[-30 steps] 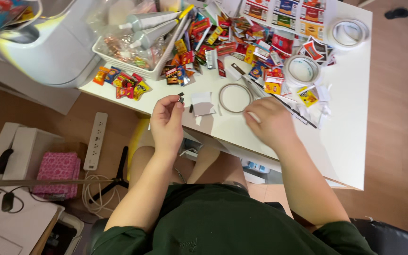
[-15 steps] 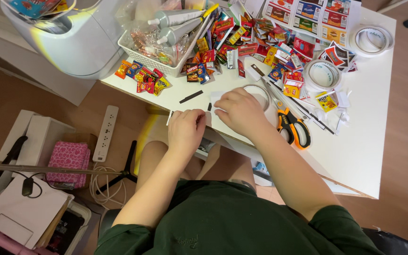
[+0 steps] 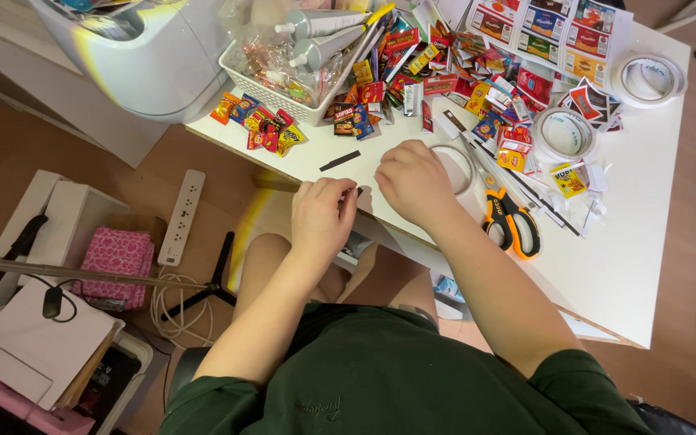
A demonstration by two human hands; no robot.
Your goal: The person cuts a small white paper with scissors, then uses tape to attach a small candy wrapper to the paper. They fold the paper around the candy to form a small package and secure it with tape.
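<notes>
Our left hand [image 3: 322,216] pinches a tiny dark piece at the table's [image 3: 646,266] near edge; our right hand [image 3: 414,184] curls, contents hidden, just beside.

Dark green short-sleeved shirt across the bottom of the frame, sleeves ending above the elbows, with a small tone-on-tone embroidered mark at lower centre. Bare forearms rising toward the middle of the frame. Bare left hand [image 3: 323,216] and right hand [image 3: 414,184], no rings, watch or gloves visible. Bare knees showing below the hands; shorts hidden.
</notes>
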